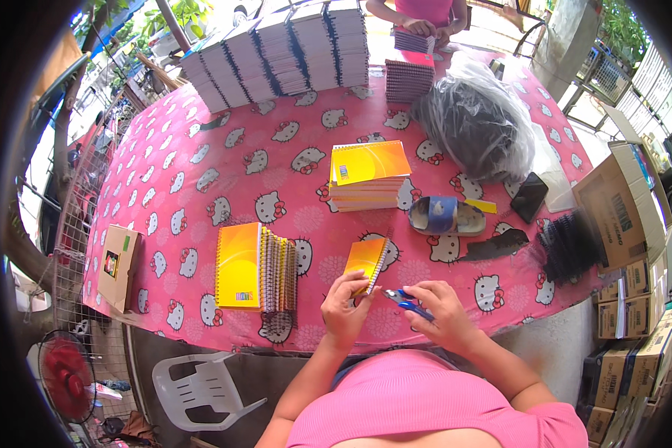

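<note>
My left hand (343, 308) is closed on the lower end of a small orange spiral notebook (366, 257), whose wire-bound edge faces right. In my right hand (444, 317) is a pair of blue-handled cutting pliers (413, 305), its metal jaws close to the lower end of the notebook's spiral. To the left of my left hand stands a stack of bound orange notebooks (238, 266), coils showing along its right side. Beyond the held notebook lies a pile of yellow-orange notebooks (370, 162), with no coils visible on the side facing me. A blue slipper (446, 216) lies to its right.
Black spiral coils (569, 246) lie at the table's right edge beside a cardboard box (620, 205). Behind the phone (529, 197) sits a plastic bag of dark material (481, 123). Tall spiral-bound paper stacks (276, 56) stand far left. Another person's hands (431, 30) touch maroon notebooks (409, 81).
</note>
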`<state>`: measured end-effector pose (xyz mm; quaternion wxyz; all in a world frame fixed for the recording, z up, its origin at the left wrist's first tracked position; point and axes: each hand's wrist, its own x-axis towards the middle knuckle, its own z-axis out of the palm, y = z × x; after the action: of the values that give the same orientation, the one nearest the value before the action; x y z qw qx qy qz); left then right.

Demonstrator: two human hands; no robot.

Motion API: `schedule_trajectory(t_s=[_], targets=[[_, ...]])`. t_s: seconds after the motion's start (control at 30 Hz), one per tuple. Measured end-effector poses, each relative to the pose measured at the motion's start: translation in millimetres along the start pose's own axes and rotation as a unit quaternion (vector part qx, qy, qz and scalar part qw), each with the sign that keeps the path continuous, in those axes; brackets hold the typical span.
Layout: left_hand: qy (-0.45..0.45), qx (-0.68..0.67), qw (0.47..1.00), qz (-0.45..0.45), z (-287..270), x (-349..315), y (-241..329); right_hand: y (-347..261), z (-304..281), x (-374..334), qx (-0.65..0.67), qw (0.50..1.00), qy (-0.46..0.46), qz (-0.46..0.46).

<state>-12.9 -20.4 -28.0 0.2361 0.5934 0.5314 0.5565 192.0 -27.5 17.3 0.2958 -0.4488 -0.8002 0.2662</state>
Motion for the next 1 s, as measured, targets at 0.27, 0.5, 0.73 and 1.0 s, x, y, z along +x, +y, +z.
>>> schedule_trajectory(t_s=[0.27, 0.5, 0.73, 1.0], targets=[[0.014, -0.020, 0.999, 0.038, 0.0, -5.4, -8.4, 3.0, 8.9, 13.5, 0.263, 0.935, -0.157, 0.180], [0.004, -0.013, 0.997, 0.080, -1.2, 4.3, 1.6, 35.7, 12.1, -13.6, 0.291, 0.912, -0.117, 0.266], [-0.022, 0.103, 0.987, 0.123, -24.9, 15.0, 35.4, -0.1, -14.8, 21.0, -0.181, 0.980, 0.052, -0.070], [0.432, 0.152, 0.884, 0.092, -118.5, 18.5, 40.8, -101.6, 30.5, 164.6, 0.356, 0.904, 0.006, -0.235]])
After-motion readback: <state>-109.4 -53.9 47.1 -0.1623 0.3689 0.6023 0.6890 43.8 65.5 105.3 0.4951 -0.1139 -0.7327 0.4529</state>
